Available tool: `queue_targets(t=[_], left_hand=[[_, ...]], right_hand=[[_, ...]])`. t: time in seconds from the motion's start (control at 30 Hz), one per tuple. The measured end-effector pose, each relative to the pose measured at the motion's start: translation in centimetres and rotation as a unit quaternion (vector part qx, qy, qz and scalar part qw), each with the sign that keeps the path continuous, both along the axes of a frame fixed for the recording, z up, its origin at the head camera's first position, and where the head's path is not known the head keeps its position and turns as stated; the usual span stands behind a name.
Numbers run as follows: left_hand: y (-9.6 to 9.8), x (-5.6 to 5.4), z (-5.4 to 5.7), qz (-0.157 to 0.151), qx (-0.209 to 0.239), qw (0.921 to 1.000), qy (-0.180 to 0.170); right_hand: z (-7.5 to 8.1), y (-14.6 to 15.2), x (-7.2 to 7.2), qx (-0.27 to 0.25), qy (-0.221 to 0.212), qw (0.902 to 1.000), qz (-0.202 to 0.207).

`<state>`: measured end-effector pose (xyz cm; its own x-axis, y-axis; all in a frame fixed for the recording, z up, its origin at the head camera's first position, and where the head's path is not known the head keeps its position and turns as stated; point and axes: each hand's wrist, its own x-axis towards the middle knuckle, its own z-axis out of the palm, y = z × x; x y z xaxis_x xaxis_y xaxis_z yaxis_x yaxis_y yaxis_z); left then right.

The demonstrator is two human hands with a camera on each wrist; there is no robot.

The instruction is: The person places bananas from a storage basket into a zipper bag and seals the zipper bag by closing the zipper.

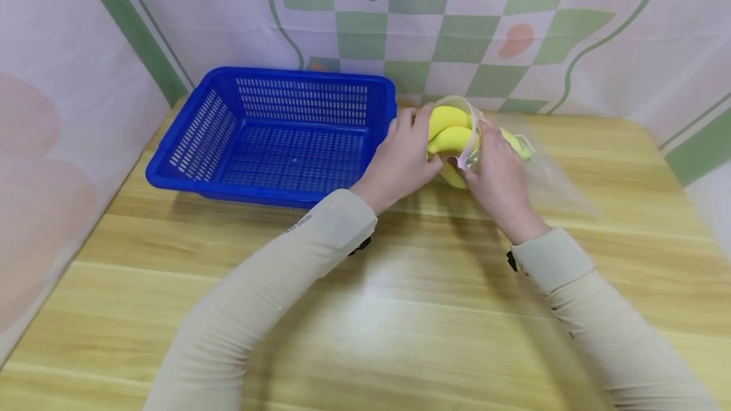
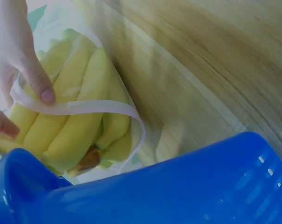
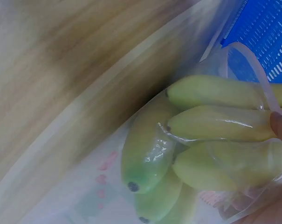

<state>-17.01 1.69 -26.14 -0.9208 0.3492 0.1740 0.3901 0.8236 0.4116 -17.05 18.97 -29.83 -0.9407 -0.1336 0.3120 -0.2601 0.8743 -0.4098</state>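
A bunch of yellow bananas point(image 1: 451, 138) sits mostly inside a clear plastic bag point(image 1: 556, 176) with a pale pinkish rim. My left hand point(image 1: 402, 154) grips the bunch at its stem end, outside the bag's mouth. Only part of that hand shows in the left wrist view, beside the bananas point(image 2: 80, 135). My right hand point(image 1: 499, 176) holds the bag by its rim, with the thumb point(image 2: 43, 88) over the edge against the fruit. Greenish banana tips point(image 3: 147, 172) show through the plastic in the right wrist view.
Left of the bananas stands a blue perforated basket point(image 1: 297, 196), close to my left hand. Everything rests on a wooden table point(image 1: 365, 322). Behind it hangs a green-and-white checked cloth point(image 1: 417, 37).
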Motion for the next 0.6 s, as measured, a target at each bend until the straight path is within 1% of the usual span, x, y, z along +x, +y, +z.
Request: queue_targets(t=[0.07,0.13,0.2,0.3,0.4,0.47,0.6], left_hand=[[0.01,0.05,-0.13,-0.019,-0.003,0.9998,0.007],[-0.05,0.06,-0.14,-0.034,-0.017,0.9993,0.0],[-0.15,0.05,-0.12,-0.042,-0.033,0.9985,-0.009],[-0.31,0.06,-0.01,-0.038,-0.058,0.9973,-0.024],[-0.43,0.17,-0.07,-0.027,-0.066,0.9973,-0.018],[-0.48,0.26,-0.21,-0.021,-0.057,0.998,-0.015],[-0.46,0.45,-0.59,-0.012,-0.006,0.9999,-0.009]], right_hand=[[0.0,-0.02,0.0,-0.007,0.002,1.0,-0.005],[0.0,-0.01,-0.01,-0.012,0.01,0.9998,-0.009],[-0.01,0.01,-0.01,-0.013,0.016,0.9997,-0.01],[-0.06,-0.01,-0.02,-0.011,0.021,0.9997,-0.009],[-0.12,-0.07,-0.01,-0.008,0.021,0.9997,-0.01],[-0.16,-0.14,-0.02,-0.004,0.021,0.9997,-0.01],[-0.2,-0.17,0.04,-0.001,0.026,0.9996,-0.01]])
